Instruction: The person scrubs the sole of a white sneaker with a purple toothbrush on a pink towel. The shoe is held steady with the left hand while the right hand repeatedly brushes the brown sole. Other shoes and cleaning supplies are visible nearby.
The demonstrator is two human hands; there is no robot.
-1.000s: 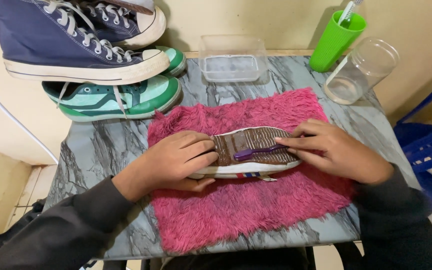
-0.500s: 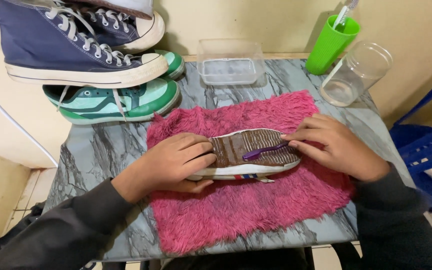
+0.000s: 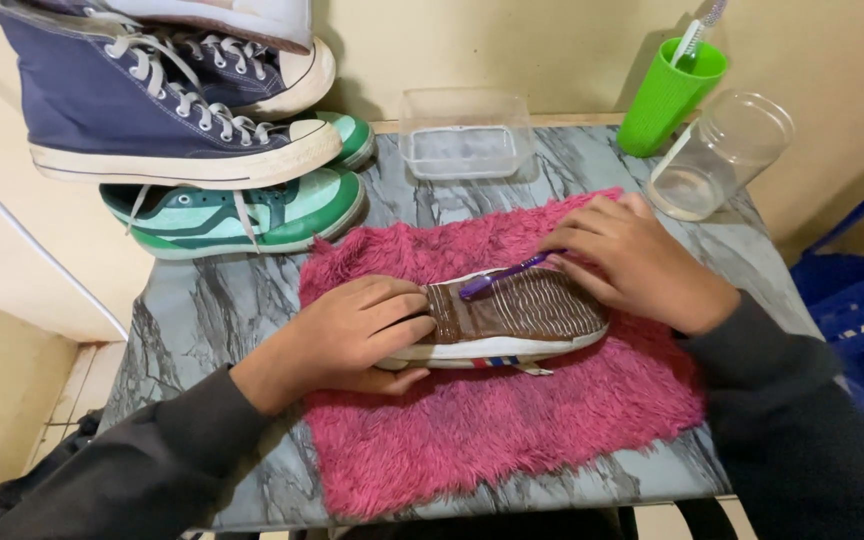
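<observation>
Head view, looking down on a grey marbled tabletop (image 3: 202, 310). Lying sole-up on a shaggy pink mat (image 3: 512, 420) is a sneaker (image 3: 512, 325), its brown ribbed outsole facing the camera and its white sidewall carrying a small red-and-blue stripe. The left hand (image 3: 347, 335) is reaching in from the lower left, palm down, fingers curling over the heel end of the sole and thumb tucking under the sidewall, so it is clamping the shoe against the mat. The right hand (image 3: 632, 262) is coming in from the right with fingers bent and closed around the handle of a purple brush (image 3: 497, 277), whose free end is slanting down and left and resting on the ribbed sole; the handle's far end is hiding under the fingers. Both forearms are wearing dark grey sleeves.

At the table's back edge, a clear rectangular plastic container (image 3: 464, 135) is standing just behind the mat. To its right a green ribbed cup (image 3: 667, 95) is holding a brush upright, and a clear plastic jar (image 3: 717, 155) is leaning tilted just beside it. At upper left, navy high-top sneakers (image 3: 152, 105) with white laces are sitting stacked on teal low-top sneakers (image 3: 252, 210). A blue plastic chair (image 3: 862, 300) is showing at the right edge.
</observation>
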